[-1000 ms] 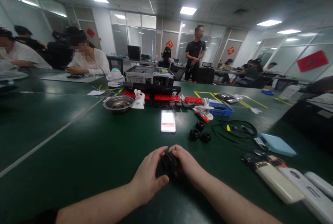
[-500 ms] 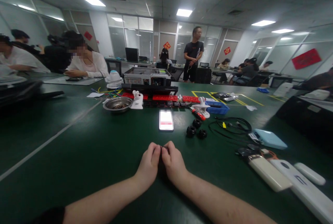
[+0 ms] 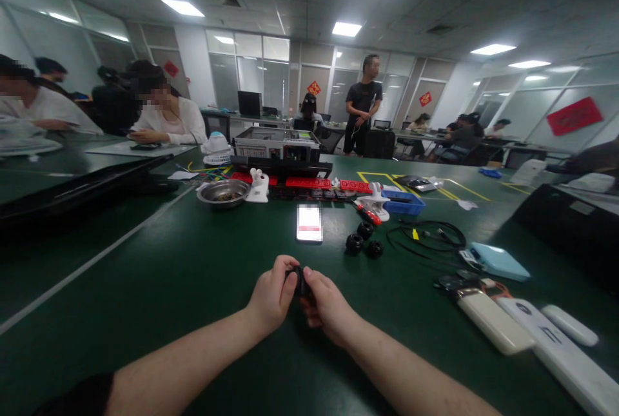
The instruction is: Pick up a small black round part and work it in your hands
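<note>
My left hand [image 3: 271, 293] and my right hand [image 3: 327, 304] meet over the green table [image 3: 159, 274] near its front edge. Both are closed round a small black round part [image 3: 298, 279], of which only a sliver shows between the fingers. Three similar black round parts [image 3: 362, 240] lie on the table a little beyond and to the right. A phone with a lit screen [image 3: 309, 223] lies straight ahead of my hands.
A steel bowl [image 3: 223, 193], a red and black strip of blocks [image 3: 309, 184], a blue tray [image 3: 405, 202] and a red-handled tool [image 3: 368, 214] stand further back. Black cables [image 3: 430, 235], a light blue box [image 3: 498, 261] and white devices [image 3: 503, 329] lie at right. People sit at the left; one stands behind.
My hands closed tighter round the black part, hiding most of it, and then lifted slightly with it pinched between the fingertips. The view shifted a little.
</note>
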`<state>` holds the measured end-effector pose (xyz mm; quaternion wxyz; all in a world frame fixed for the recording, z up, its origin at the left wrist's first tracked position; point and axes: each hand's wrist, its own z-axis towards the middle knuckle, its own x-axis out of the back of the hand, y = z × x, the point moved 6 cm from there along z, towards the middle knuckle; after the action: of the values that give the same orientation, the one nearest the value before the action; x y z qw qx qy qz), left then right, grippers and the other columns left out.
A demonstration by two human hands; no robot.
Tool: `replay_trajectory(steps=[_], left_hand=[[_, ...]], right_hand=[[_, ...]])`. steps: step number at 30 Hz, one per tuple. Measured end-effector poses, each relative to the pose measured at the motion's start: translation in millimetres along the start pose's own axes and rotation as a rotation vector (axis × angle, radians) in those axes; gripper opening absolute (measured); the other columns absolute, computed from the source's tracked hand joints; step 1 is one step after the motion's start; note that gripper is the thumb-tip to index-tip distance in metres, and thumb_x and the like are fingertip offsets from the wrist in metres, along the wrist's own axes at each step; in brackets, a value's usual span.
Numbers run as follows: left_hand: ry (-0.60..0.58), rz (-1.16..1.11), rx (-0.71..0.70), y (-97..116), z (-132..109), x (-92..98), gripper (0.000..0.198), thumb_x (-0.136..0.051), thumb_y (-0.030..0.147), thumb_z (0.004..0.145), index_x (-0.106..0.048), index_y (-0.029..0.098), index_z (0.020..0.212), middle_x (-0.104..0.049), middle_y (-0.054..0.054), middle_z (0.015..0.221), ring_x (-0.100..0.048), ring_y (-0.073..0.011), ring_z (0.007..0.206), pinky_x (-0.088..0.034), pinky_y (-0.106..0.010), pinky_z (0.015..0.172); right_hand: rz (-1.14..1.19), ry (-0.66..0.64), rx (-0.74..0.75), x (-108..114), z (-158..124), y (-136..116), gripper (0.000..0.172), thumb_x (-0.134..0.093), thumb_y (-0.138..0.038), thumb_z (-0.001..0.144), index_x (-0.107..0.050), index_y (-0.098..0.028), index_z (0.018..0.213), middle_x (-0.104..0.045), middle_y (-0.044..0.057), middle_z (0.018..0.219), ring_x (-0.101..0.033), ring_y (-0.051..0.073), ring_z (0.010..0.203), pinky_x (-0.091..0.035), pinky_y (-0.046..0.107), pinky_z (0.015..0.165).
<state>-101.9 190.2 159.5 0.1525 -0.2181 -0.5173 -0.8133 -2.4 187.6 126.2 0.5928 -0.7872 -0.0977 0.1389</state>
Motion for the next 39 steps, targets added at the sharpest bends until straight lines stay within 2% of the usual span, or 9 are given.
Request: replay_trajectory(steps=[5,9,12,16,22,27,32,35,39], left_hand=[[0.062,-0.436,0.437,-15.8,-1.7,-12.6,0.029,-0.027,0.044,0.08,-0.042,0.02,0.073,-0.045,0.003,0.06,-0.048,-0.0128,0.053,-0.038,-0.023,0.046],[-0.033,-0.472,0.568,-23.7,-2.4,-19.0,0.032,-0.025,0.047,0.079,-0.039,0.02,0.067,-0.033,0.009,0.044,-0.033,-0.0091,0.033,-0.024,-0.019,0.033],[-0.047,-0.37,0.421,-21.7,-1.2,-9.5,0.031,-0.029,0.046,0.079,-0.045,0.02,0.078,-0.049,0.003,0.059,-0.049,-0.0134,0.049,-0.037,-0.024,0.044],[-0.177,0.126,0.015,-4.4,-1.8,-4.8,0.034,-0.038,0.042,0.08,-0.042,0.019,0.106,-0.06,-0.006,0.088,-0.057,-0.0225,0.08,-0.042,-0.035,0.071],[-0.23,0.15,0.003,-1.4,-4.9,-8.0,0.033,-0.028,0.037,0.085,-0.033,0.018,0.113,-0.059,-0.004,0.078,-0.057,-0.02,0.072,-0.043,-0.033,0.066],[-0.08,-0.345,0.33,-10.3,-4.3,-8.8,0.025,-0.026,0.038,0.085,-0.042,0.021,0.094,-0.051,0.002,0.068,-0.052,-0.0129,0.057,-0.04,-0.023,0.05],[-0.224,-0.609,0.838,-29.3,-13.1,-28.6,0.032,-0.019,0.042,0.083,-0.042,0.02,0.083,-0.02,0.013,0.035,-0.016,-0.0059,0.029,-0.012,-0.016,0.034],[-0.213,-0.564,0.701,-28.2,-8.9,-22.4,0.033,-0.023,0.045,0.082,-0.043,0.02,0.086,-0.031,0.01,0.041,-0.026,-0.0069,0.034,-0.018,-0.016,0.036],[-0.246,-0.285,0.267,-9.7,-5.0,-10.0,0.031,-0.036,0.043,0.081,-0.044,0.019,0.1,-0.048,0.004,0.061,-0.045,-0.0123,0.055,-0.034,-0.023,0.05]], right_hand=[[-0.63,0.051,0.431,4.3,-10.2,-30.1,0.026,-0.05,-0.037,0.076,-0.046,-0.018,0.094,-0.053,0.003,0.08,-0.051,0.016,0.069,-0.04,0.029,0.06],[-0.856,0.044,0.509,5.9,-16.4,-40.5,0.037,-0.058,-0.032,0.07,-0.046,-0.021,0.103,-0.055,0.007,0.097,-0.051,0.023,0.089,-0.039,0.037,0.078],[-0.563,-0.032,0.312,11.1,-9.4,-28.4,0.036,-0.051,-0.043,0.074,-0.042,-0.023,0.102,-0.055,0.003,0.085,-0.055,0.017,0.069,-0.046,0.035,0.064],[-0.016,-0.224,-0.083,7.8,-0.1,0.5,0.037,-0.026,-0.055,0.08,-0.036,-0.02,0.09,-0.049,-0.003,0.058,-0.039,0.007,0.036,-0.041,0.022,0.035],[-0.09,-0.167,0.087,13.1,0.2,-3.5,0.034,-0.038,-0.052,0.078,-0.042,-0.019,0.088,-0.044,-0.005,0.057,-0.036,0.006,0.038,-0.032,0.017,0.034],[-0.644,-0.057,0.46,9.5,-16.4,-28.3,0.033,-0.052,-0.026,0.077,-0.043,-0.02,0.107,-0.053,0.004,0.09,-0.052,0.016,0.076,-0.044,0.029,0.067],[-0.912,-0.062,0.679,-2.6,-30.1,-42.5,0.048,-0.054,-0.011,0.071,-0.041,-0.022,0.115,-0.043,0.007,0.117,-0.044,0.02,0.102,-0.037,0.033,0.087],[-0.75,0.042,0.521,12.4,-21.4,-37.9,0.056,-0.058,-0.03,0.071,-0.034,-0.022,0.12,-0.051,0.007,0.105,-0.052,0.018,0.085,-0.044,0.032,0.074],[-0.47,-0.028,0.097,26.6,-0.3,-9.8,0.042,-0.027,-0.048,0.084,-0.047,-0.015,0.098,-0.053,0.001,0.059,-0.046,0.01,0.042,-0.04,0.024,0.041]])
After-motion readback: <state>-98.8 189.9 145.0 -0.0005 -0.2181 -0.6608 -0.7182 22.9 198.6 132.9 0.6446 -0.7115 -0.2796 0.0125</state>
